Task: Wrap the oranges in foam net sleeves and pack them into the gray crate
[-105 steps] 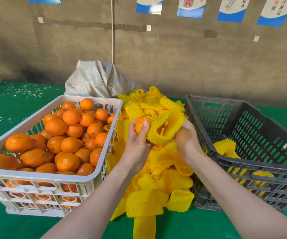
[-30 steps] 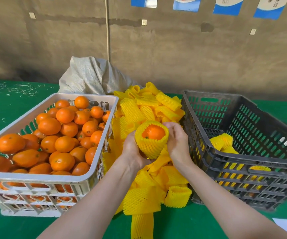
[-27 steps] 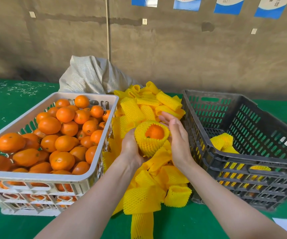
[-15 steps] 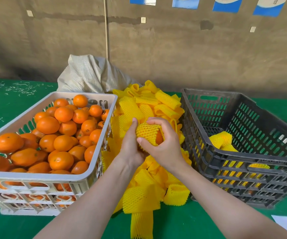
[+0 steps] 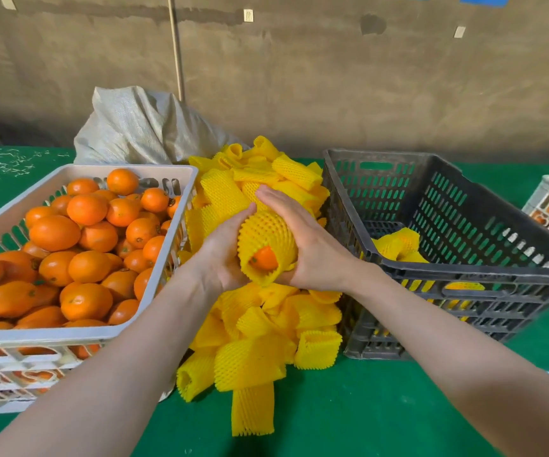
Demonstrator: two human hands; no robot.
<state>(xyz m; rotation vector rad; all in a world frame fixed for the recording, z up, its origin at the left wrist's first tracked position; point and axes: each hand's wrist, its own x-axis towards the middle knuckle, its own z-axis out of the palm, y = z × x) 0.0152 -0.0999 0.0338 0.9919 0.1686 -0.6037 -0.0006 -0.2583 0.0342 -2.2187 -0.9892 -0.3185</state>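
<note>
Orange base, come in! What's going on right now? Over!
Left grip and right grip hold sleeved orange above sleeve pile. Gray crate to the right, path clear.

I counted one left hand (image 5: 223, 258), one right hand (image 5: 316, 249), one sleeved orange (image 5: 266, 235), one gray crate (image 5: 481, 275), two white crates (image 5: 68, 333), one sack (image 5: 141, 127), and loose oranges (image 5: 86, 209) and spare sleeves (image 5: 250, 361) beyond counting.

Grey woven sack (image 5: 141, 127) at back by wall (image 5: 365, 77) (pale scraps (image 5: 9, 159) on green cloth (image 5: 349, 417), L).
</note>
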